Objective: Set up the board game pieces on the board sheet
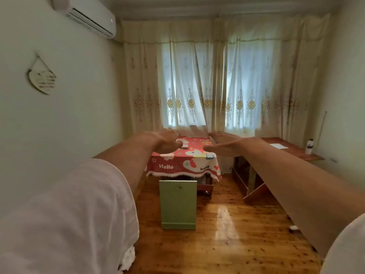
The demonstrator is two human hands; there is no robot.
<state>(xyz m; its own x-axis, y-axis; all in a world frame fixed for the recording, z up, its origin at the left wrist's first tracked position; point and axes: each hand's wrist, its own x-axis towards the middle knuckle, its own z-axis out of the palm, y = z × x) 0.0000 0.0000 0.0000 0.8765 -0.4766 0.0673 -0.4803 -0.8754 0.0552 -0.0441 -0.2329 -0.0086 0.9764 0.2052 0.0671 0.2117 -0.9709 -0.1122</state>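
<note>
Both bare forearms reach straight forward from short white sleeves, held level and nearly parallel, converging slightly toward the middle of the view. The left hand (166,140) is palm down with its fingers extended and loosely relaxed, gripping nothing. The right hand (223,142) mirrors it, palm down with flat, straight fingers, a narrow gap separating the two hands.
</note>
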